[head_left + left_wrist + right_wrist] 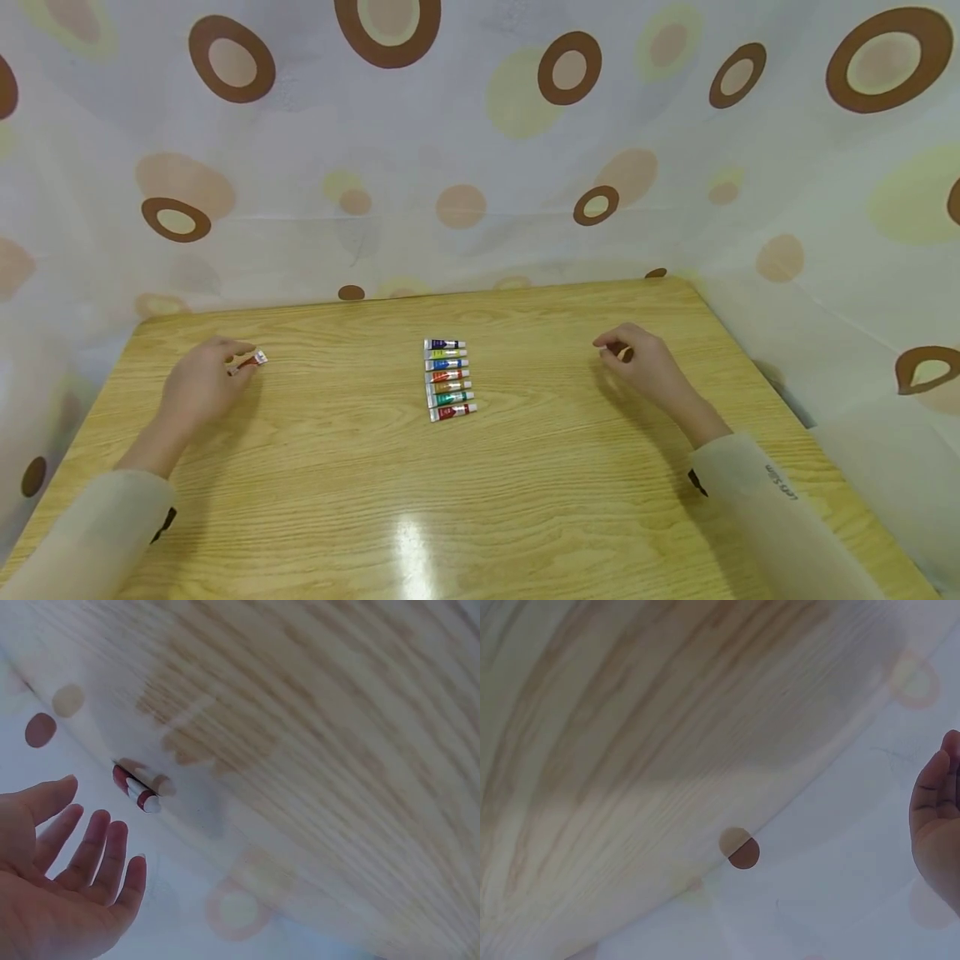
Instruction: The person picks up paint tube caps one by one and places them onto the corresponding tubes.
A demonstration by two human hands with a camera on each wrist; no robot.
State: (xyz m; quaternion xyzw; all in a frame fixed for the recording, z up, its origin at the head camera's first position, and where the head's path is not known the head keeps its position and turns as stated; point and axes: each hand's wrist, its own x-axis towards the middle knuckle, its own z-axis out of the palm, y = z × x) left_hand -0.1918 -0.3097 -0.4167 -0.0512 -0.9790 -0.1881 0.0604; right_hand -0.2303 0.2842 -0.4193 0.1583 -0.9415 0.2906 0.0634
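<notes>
A small dark-red paint tube (135, 787) with a white cap lies on the wooden table at the left. Around it in the head view are the thumb and fingers of my left hand (202, 379); the left wrist view shows those fingers spread and a gap between them and the tube. Over the table's right side, my right hand (637, 358) has loosely bent fingers, thumb apart from the index finger, with nothing seen between them. Mid-table, several paint tubes lie in a column, caps to the right, from a violet tube (444, 344) at the far end to a red tube (453, 412) nearest me.
The light wood table (525, 500) meets a hanging sheet (465, 150) with brown and yellow circles along its back edge. The same sheet runs down the right side. Light glares on the table near the front.
</notes>
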